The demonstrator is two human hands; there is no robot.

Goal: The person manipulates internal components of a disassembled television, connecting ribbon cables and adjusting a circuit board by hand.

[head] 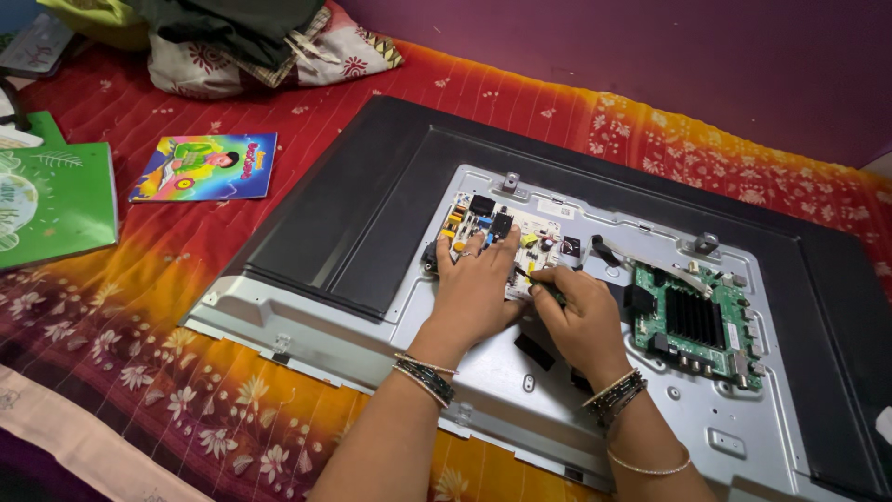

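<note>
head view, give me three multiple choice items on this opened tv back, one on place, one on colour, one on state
1. Where does the green circuit board sit relative to the hands?
A. to their right
B. to their left
C. under them

2. What colour is the board under the left hand?
A. green
B. whitish
C. red

3. What is the right hand doing?
A. lying flat and empty
B. gripping a thin dark tool
C. holding a booklet

Answers: 1 A, it lies at the right of the metal panel; 2 B, the whitish power board shows above the fingers; 3 B, fingers close on the tool.
</note>
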